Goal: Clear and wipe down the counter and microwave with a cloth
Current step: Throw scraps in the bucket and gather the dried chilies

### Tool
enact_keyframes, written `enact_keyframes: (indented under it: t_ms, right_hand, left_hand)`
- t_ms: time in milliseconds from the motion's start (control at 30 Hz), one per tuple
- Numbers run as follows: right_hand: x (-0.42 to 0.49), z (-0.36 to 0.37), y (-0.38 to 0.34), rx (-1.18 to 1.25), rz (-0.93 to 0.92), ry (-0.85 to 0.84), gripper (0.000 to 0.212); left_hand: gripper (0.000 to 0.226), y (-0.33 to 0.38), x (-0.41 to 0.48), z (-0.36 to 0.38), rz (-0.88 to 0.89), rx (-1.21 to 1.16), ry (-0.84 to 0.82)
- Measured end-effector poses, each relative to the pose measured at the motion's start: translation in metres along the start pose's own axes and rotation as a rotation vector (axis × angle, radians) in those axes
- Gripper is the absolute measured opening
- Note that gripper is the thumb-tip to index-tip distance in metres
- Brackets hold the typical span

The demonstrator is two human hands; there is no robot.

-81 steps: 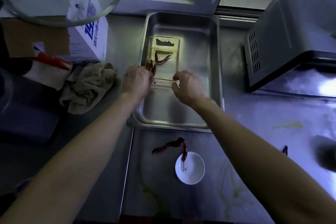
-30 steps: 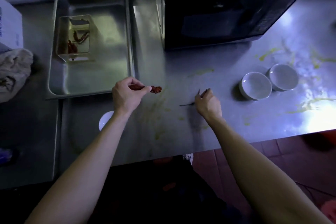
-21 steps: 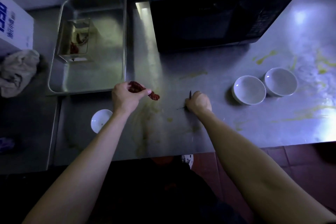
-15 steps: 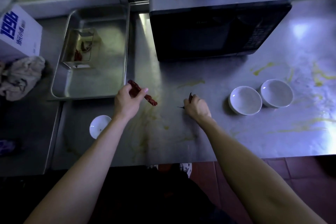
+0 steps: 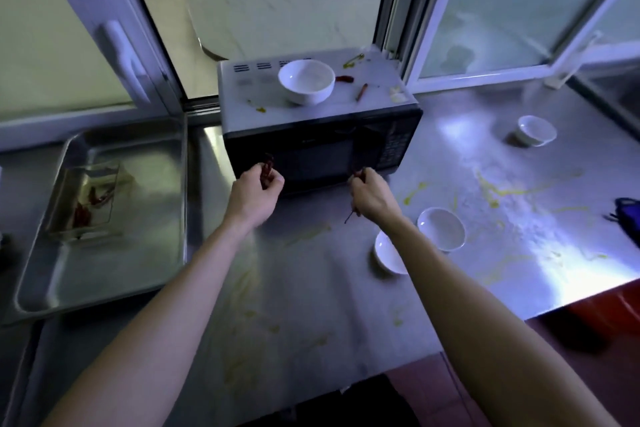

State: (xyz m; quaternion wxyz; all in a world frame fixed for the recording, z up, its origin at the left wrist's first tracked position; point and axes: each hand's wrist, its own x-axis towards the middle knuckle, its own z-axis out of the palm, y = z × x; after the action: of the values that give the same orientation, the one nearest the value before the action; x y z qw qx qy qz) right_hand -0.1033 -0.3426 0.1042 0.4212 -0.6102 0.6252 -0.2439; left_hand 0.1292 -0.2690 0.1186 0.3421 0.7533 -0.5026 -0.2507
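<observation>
My left hand [image 5: 254, 196] grips a dried red chili [image 5: 267, 166] in front of the black microwave [image 5: 322, 156]. My right hand [image 5: 370, 196] pinches a thin dark chili [image 5: 350, 217] whose stem hangs below the fist. Both hands hover above the steel counter [image 5: 311, 288], which is smeared with yellow streaks. On the microwave's white top stand a white bowl [image 5: 306, 81], a red chili [image 5: 344, 79] and a second chili [image 5: 362, 92], with yellow smears. No cloth is in view.
A steel tray [image 5: 104, 274] at the left holds a clear container [image 5: 86, 201] with red chilies. Two small white dishes [image 5: 441, 229] [image 5: 386, 255] sit under my right forearm. Another white dish [image 5: 536, 130] stands far right. Window frames rise behind.
Each hand picked a chili off the counter and rose toward the microwave front. My view tilted up, so the microwave top and windows show and the cloth and box left the frame.
</observation>
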Motion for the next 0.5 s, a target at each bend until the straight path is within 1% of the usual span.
enact_keyframes:
  t_ms: [67, 133, 233, 300, 333, 400, 467, 500]
  right_hand:
    - [0.02, -0.029, -0.011, -0.081, -0.029, 0.042, 0.019]
    - [0.046, -0.057, -0.019, -0.153, -0.088, 0.074, 0.018]
    - [0.098, -0.091, -0.032, -0.266, -0.201, 0.073, 0.013]
    - [0.135, -0.106, -0.045, -0.379, -0.315, 0.057, 0.006]
    - [0.154, -0.111, -0.051, -0.443, -0.383, 0.035, 0.01]
    - [0.187, -0.116, -0.064, -0.552, -0.48, -0.048, 0.03]
    - [0.215, -0.115, -0.075, -0.642, -0.533, -0.14, 0.047]
    - [0.226, -0.113, -0.079, -0.686, -0.564, -0.189, 0.051]
  left_hand:
    - [0.021, 0.032, 0.022, 0.004, 0.067, 0.035, -0.003]
    - [0.025, 0.06, 0.049, 0.009, 0.119, 0.089, 0.005]
    - [0.034, 0.1, 0.088, 0.015, 0.209, 0.253, 0.025]
    - [0.038, 0.129, 0.118, 0.018, 0.249, 0.388, 0.074]
    - [0.04, 0.143, 0.134, 0.02, 0.275, 0.458, 0.112]
    - [0.035, 0.168, 0.167, 0.026, 0.351, 0.596, 0.187]
    - [0.024, 0.19, 0.197, 0.034, 0.395, 0.75, 0.189]
    - [0.022, 0.198, 0.21, 0.038, 0.398, 0.836, 0.168]
